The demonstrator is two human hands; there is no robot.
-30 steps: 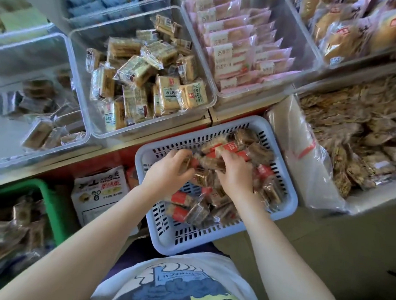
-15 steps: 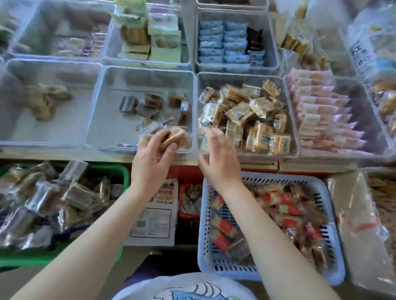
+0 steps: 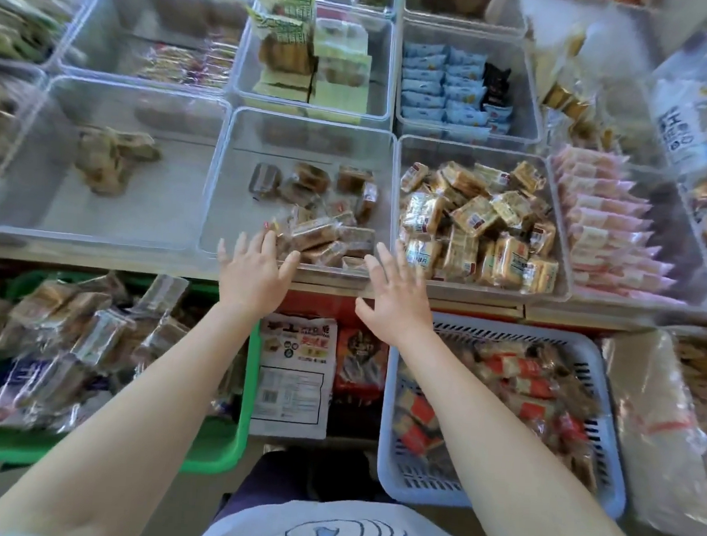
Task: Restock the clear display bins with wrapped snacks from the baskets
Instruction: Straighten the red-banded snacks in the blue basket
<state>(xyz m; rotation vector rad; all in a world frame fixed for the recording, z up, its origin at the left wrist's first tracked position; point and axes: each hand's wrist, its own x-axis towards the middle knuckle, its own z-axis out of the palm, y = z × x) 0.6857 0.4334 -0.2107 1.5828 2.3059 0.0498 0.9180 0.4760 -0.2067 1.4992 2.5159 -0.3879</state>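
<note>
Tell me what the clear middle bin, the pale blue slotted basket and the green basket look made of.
Clear middle bin: looks like rigid transparent plastic, glossy; the shelf shows through its walls.
Pale blue slotted basket: apparently moulded opaque plastic, with regular slots along its walls.
Green basket: probably the same kind of plastic, smooth with a slight sheen.

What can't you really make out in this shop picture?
- Head view: print on the snack wrappers in the middle clear bin is blurred and too small.
- Bins along the top edge are cut off.
- Blue basket: the right forearm covers part of its snacks.
</note>
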